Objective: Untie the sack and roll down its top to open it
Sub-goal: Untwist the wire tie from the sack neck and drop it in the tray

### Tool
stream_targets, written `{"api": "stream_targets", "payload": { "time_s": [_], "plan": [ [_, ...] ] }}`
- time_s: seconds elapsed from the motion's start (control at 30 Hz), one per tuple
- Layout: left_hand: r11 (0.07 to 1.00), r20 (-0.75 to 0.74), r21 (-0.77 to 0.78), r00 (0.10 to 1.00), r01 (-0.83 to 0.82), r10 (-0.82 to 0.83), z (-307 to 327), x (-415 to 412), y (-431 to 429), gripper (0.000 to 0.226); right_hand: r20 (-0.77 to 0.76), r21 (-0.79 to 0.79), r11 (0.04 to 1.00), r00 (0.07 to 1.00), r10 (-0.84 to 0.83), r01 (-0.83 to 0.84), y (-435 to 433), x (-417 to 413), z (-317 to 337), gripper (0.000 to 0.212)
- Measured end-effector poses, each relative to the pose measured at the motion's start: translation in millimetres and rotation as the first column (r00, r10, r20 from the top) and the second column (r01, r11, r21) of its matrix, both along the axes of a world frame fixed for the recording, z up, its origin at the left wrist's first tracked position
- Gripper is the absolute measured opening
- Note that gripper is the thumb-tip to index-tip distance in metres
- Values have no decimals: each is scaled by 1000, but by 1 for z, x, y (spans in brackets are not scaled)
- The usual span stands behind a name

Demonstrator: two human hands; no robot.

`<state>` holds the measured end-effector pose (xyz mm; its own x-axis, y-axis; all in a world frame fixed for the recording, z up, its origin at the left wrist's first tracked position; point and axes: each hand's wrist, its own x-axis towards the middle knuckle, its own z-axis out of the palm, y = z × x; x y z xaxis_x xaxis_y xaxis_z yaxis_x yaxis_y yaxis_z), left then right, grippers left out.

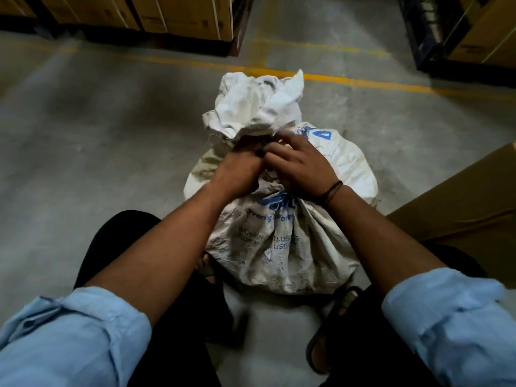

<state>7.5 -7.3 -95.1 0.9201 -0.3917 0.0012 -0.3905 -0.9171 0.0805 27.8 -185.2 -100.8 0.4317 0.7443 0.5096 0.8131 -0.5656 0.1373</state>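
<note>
White woven sack point(282, 247) with blue print stands on the concrete floor point(97, 135), between the person's feet, full and bulging; contents hidden. Its neck is bunched tight and the loose top point(257, 107) flares up above it, crumpled. Tie itself is hidden under the fingers.

Both hands meet at the neck, touching each other. Left hand point(237, 171) is closed around the gathered neck. Right hand point(301, 163) has fingers curled in at the same spot, thumb side against the left; can't tell if it pinches a tie or just cloth. Thin black band point(332, 191) on the right wrist. Light blue sleeves point(69, 344) rolled up.

Cardboard box point(469, 208) just right of the sack, closed. More boxes point(181, 15) stacked beyond a yellow floor line point(363, 82), closed too.
</note>
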Motion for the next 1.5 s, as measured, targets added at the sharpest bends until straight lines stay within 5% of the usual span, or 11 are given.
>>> {"api": "stream_targets", "payload": {
  "time_s": [0.13,0.27,0.47,0.9,1.0,1.2,1.5],
  "plan": [
    [973,-80,-228,997,-25,7,4,14,3,47,-143,-259,944,959,-245,203,-26,8,-16,41],
    [917,-146,-366,983,-159,112,4,16,-15,38,-269,-376,827,805,-529,418,-44,4,-18,48],
    [960,-178,-261,983,-98,52,-15,-6,-48,38,-505,-431,686,473,-722,587,-89,1,-29,48],
    [963,-88,-251,993,-97,78,-29,-20,-54,64,-665,-330,735,407,-626,592,-89,-1,-44,60],
    [963,-52,-247,994,-109,100,-32,-20,-60,56,-655,-330,719,400,-641,612,-80,-6,-41,78],
    [956,-86,-273,993,-106,85,-36,-14,-64,29,-616,-323,713,433,-658,623,-71,-12,-44,78],
    [944,-183,-290,977,-160,109,-38,-9,-66,35,-784,-156,824,439,-439,545,-84,-5,-43,90]
  ]
}}
